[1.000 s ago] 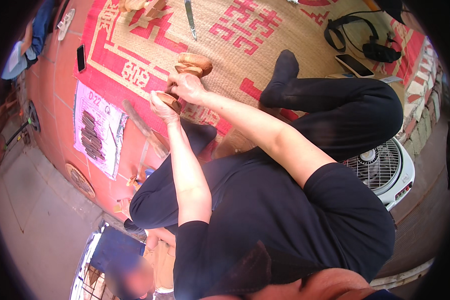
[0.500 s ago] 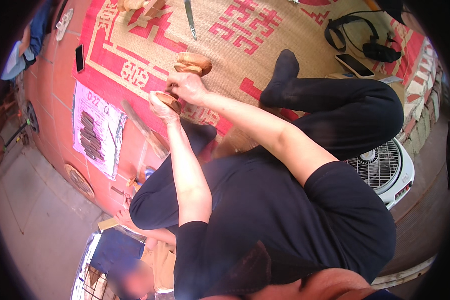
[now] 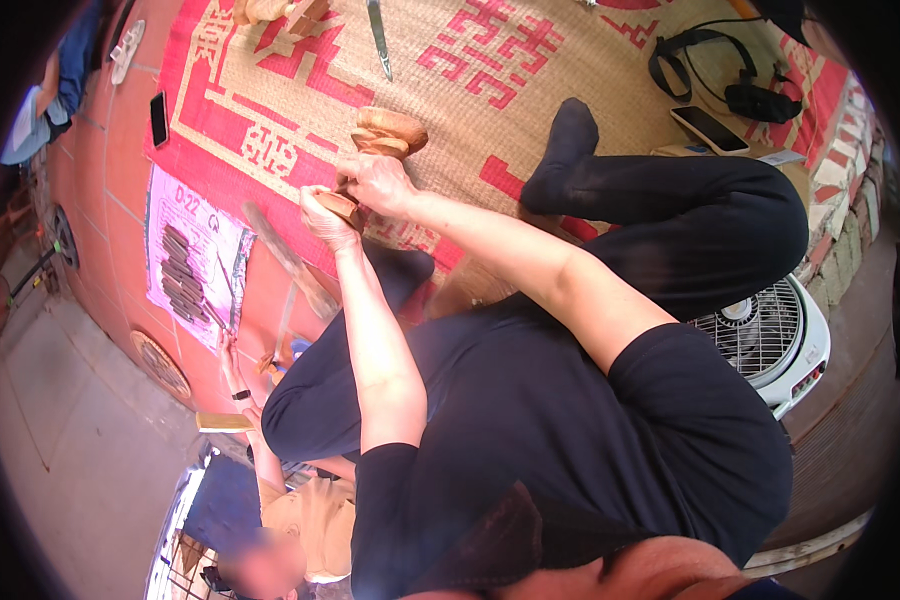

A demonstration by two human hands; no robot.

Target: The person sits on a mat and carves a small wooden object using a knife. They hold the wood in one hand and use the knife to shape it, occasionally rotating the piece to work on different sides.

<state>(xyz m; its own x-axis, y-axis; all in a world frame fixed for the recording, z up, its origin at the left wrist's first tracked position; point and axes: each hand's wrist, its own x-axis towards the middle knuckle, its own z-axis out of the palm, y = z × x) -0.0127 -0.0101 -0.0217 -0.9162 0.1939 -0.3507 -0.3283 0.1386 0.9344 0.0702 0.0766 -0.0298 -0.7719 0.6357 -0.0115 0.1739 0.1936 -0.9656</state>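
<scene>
My left hand point(image 3: 324, 220) is closed around a small brown wooden piece point(image 3: 340, 205), with its pale flat face partly showing between the fingers. My right hand point(image 3: 382, 186) is right beside it, fingers bent together against the piece's far edge. Whatever those right fingers pinch is too small and hidden to make out. Just beyond the right hand, a rounded turned wooden object point(image 3: 392, 132) rests on the woven mat point(image 3: 450, 120).
A knife point(image 3: 379, 38) lies farther out on the mat. At left are a phone point(image 3: 160, 118), a wooden stick point(image 3: 288, 258) and a pink sheet point(image 3: 185, 205) bearing dark sticks. A co-worker's hand point(image 3: 227, 352) reaches toward that sheet. A fan point(image 3: 755, 335) stands at right.
The wooden piece has tilted in my left hand, and my right hand has shifted slightly lower. At lower left, the co-worker's arm has stretched forward to the pink sheet.
</scene>
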